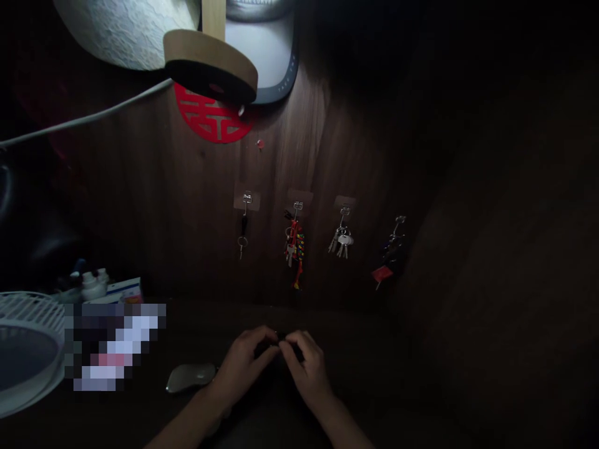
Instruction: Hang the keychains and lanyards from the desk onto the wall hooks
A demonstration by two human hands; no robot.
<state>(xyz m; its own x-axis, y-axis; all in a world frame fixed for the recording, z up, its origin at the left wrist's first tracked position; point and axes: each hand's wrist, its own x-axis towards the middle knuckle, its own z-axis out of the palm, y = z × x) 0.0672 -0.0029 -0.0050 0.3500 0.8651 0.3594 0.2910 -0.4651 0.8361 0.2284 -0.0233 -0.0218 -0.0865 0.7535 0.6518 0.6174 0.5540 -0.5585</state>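
Low in the middle of the head view, my left hand (246, 362) and my right hand (306, 365) meet just above a dark surface. The thumbs and fingers of both are closed in a pinch, tips nearly touching. Something small and dark seems to be between them, but the dim light and the fingers hide what it is. Beside my left wrist lies a smooth, pale grey rounded object (189, 378), shaped like a computer mouse.
Key bunches (344, 240) and a key ring with a colourful braided cord (299, 243) hang from wall hooks. Above are a red paper cut-out (218, 128), a round lamp-like disc (210, 62) and caps (266, 56). A white slatted round object (32, 305) and small bottles (93, 285) stand left.
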